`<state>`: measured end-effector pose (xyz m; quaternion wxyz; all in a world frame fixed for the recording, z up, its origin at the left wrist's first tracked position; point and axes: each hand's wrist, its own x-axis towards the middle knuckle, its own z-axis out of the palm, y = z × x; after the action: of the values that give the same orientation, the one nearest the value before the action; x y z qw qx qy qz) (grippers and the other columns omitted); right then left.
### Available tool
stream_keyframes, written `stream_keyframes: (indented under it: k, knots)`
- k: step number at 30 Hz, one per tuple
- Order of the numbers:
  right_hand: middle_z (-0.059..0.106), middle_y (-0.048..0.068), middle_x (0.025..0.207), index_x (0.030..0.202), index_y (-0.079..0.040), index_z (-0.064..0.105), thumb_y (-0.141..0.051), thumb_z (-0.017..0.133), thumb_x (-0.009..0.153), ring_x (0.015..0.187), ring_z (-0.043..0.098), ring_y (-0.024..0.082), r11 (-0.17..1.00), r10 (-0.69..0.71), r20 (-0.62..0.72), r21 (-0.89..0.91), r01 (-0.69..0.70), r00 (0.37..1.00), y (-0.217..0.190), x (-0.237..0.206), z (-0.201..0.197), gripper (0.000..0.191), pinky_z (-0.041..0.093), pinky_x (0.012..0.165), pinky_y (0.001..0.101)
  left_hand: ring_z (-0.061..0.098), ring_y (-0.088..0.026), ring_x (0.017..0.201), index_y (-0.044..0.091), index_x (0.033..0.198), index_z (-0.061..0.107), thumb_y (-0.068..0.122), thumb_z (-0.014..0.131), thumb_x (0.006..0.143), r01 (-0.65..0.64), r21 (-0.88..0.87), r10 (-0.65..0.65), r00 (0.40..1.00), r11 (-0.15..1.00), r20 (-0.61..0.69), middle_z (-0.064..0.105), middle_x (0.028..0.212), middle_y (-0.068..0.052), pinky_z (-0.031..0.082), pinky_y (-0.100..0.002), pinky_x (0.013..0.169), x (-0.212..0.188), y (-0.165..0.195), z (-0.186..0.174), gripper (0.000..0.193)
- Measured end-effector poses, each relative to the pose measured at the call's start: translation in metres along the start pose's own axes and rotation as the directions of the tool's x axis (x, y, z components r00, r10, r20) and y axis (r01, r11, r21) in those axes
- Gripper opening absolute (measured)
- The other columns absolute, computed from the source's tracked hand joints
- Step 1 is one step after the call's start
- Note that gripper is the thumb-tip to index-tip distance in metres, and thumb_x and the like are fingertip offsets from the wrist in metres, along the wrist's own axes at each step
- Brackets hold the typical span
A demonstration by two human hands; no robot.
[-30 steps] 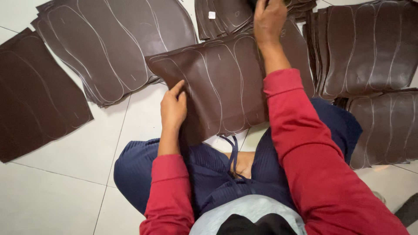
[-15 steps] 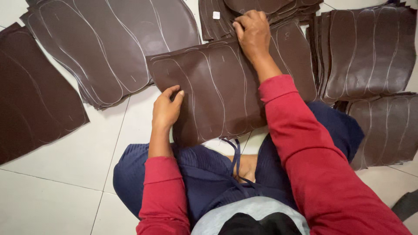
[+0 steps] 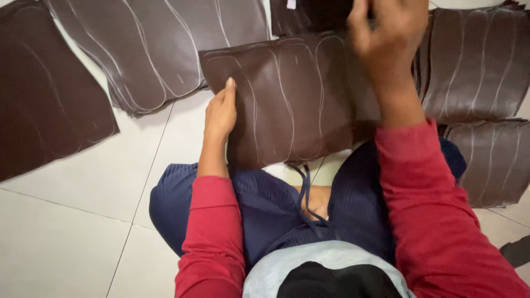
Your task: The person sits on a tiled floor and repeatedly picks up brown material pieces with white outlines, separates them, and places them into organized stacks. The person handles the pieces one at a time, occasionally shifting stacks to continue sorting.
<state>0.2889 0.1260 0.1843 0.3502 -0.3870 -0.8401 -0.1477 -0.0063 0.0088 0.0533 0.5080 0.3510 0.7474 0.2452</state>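
Left hand flat, fingers together, on thin brown marked leather sheet; right hand blurred, grip unclear. Probably floppy, light; best held at edges.

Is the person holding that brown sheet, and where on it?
The left hand lies flat on the left edge of the brown sheet, pressing rather than gripping. The raised right hand is blurred; whether it grips anything cannot be told.

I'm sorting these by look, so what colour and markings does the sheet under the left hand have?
The sheet is dark brown with thin pale curved outlines, clearest in the head view.
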Motion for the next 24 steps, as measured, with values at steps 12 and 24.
stream_keyframes:
  k: [12, 24]
  knots:
    - [0.053, 0.008, 0.082, 0.077, -0.008, 0.061, -0.02, 0.06, 0.079, 0.08, 0.055, 0.023, 0.932, -0.355, 0.58, 0.279, 0.231, 0.733, -0.234, -0.108, 0.015, 0.011, 0.043, 0.071, 0.034, 0.065, -0.033, 0.121, -0.01, 0.123, 0.066, 0.081, 0.051, 0.08, 0.034, -0.062, -0.034, 0.999, 0.997, 0.0, 0.069, 0.125, -0.027, 0.046, -0.04, 0.103, 0.006, 0.001, 0.003, 0.101]
    - [0.067, 0.009, 0.105, 0.105, -0.006, 0.074, -0.02, 0.07, 0.091, 0.091, 0.063, 0.027, 0.806, -0.262, 0.533, 0.579, -0.121, 0.804, -0.22, -0.116, 0.028, 0.02, 0.052, 0.081, 0.0383, 0.054, -0.04, 0.119, -0.007, 0.134, 0.051, 0.024, 0.097, 0.048, -0.347, 0.137, 0.342, 0.938, 0.928, 0.062, 0.051, 0.132, -0.026, 0.048, -0.041, 0.1, 0.0, -0.013, 0.005, 0.102]
